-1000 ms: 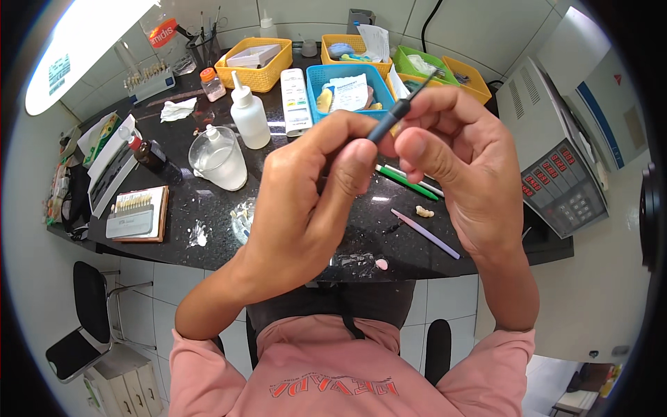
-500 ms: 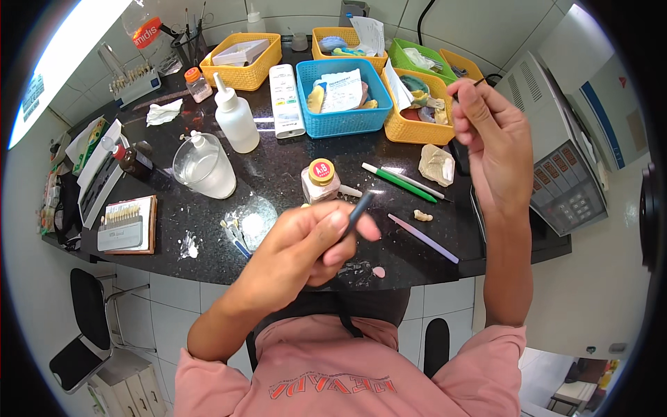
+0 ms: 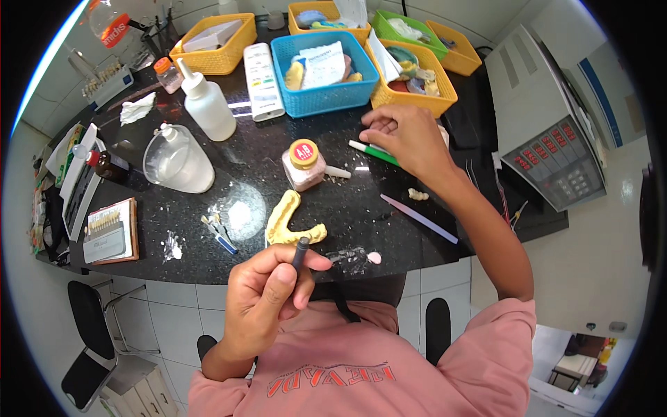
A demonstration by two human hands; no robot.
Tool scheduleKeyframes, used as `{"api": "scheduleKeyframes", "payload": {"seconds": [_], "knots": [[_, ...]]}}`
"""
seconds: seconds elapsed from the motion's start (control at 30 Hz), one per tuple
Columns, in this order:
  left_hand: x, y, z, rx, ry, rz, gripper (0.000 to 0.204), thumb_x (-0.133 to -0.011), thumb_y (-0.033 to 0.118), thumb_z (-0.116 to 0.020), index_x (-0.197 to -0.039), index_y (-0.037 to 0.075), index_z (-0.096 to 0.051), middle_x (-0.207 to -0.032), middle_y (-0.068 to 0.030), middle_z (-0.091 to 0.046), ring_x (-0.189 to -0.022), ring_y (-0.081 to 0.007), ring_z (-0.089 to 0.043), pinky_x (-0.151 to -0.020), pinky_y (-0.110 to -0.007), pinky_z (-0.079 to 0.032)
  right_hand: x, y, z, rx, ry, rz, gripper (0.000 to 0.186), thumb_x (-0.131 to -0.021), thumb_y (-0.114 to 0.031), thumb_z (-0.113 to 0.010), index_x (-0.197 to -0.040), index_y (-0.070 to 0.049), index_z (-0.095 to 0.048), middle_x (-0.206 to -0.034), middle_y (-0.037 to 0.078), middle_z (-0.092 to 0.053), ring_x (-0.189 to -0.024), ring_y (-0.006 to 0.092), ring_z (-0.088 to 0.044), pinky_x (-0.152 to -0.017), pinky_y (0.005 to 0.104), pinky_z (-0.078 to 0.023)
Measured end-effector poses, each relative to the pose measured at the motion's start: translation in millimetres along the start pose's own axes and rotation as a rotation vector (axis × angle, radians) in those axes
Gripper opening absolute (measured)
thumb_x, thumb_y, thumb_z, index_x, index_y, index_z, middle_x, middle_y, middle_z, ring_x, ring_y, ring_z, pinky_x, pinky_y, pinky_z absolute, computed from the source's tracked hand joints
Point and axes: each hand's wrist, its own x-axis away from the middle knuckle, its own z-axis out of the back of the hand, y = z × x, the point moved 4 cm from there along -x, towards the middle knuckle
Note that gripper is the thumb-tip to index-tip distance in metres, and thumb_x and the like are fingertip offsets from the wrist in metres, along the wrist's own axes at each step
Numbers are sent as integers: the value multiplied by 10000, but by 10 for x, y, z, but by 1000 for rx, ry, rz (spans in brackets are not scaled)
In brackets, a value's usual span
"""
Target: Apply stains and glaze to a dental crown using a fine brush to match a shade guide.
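Note:
My left hand [image 3: 267,292] is closed round a short dark cylindrical handle [image 3: 300,256], held upright near the counter's front edge. Just beyond it lies a yellow horseshoe-shaped dental cast [image 3: 285,221]. My right hand [image 3: 410,139] reaches over the counter with fingers loosely bent and apart, and nothing shows in them. Below its fingertips lies a green pen-like stick [image 3: 375,153] with a white end, partly covered by the hand. A small dark piece [image 3: 384,216] rests near a lilac stick [image 3: 420,219] and a small row of cream-coloured teeth [image 3: 417,195].
A pink powder jar [image 3: 303,167] with a gold lid stands mid-counter. Left of it are a clear cup [image 3: 177,163] and a white squeeze bottle [image 3: 210,108]. Blue [image 3: 326,103] and yellow [image 3: 417,103] baskets line the back. A panelled machine [image 3: 549,132] stands at right.
My right hand has come down and left to the green stick, without the small dark item it pinched. My left hand has drawn back left, uncovering the cast. A dark piece now shows on the counter.

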Motion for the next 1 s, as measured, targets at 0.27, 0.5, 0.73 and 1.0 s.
{"api": "scheduleKeyframes", "payload": {"seconds": [0.27,0.5,0.73,1.0], "knots": [[7,-60,-11,-116,58,42,326,-1048,231,-517,-1174,-49,-627,-724,0,-549,-534,-4,-405,-459,-164,-295,858,-308,549,78,56,-55,266,-824,-92,-770,-1067,1,-715,-792,78,-691,-629,114,-632,-594,244,-504],[-100,-129,-176,-75,-23,114,295,-1059,186,-481,-1192,-33,-628,-740,7,-555,-528,0,-416,-456,-166,-309,1067,-371,107,-178,-165,0,235,-795,-20,-776,-1026,-18,-733,-751,53,-631,-569,68,-534,-530,243,-430],[-111,-91,-195,-122,32,77,263,-1040,139,-508,-1226,-32,-583,-759,-22,-623,-533,-11,-438,-479,-172,-334,883,-713,143,-878,-225,-179,181,-931,-122,-697,-996,46,-692,-858,68,-698,-717,74,-640,-631,210,-526],[-167,4,-151,-95,11,-9,360,-1022,158,-548,-1332,-6,-463,-780,-38,-658,-538,-14,-452,-493,-173,-340,811,-906,55,-893,-348,-164,211,-937,-149,-699,-1007,49,-681,-843,59,-694,-725,70,-635,-678,217,-533]]}}
